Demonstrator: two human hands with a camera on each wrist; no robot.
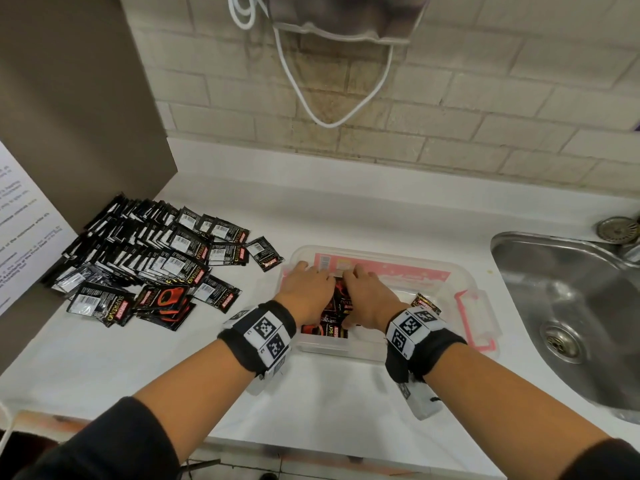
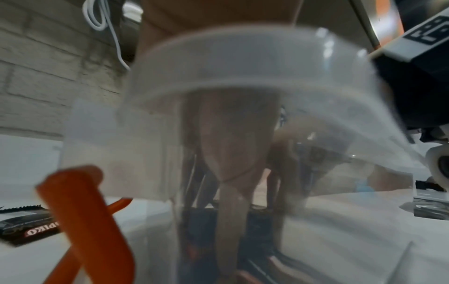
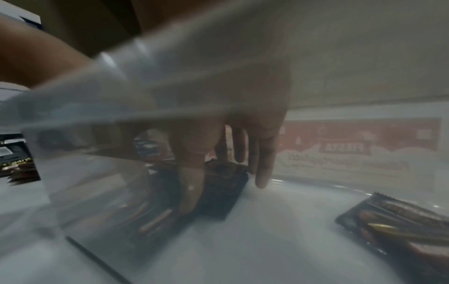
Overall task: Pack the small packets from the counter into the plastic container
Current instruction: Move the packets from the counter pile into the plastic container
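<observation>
The white tabletop holds a big pile of black packets on the left. Beside it sits the clear plastic container. Inside, the left hand and right hand press straight fingers against a small stack of packets.

right hand: fingers down on packet stack | container wall behind | lone packet right
</observation>
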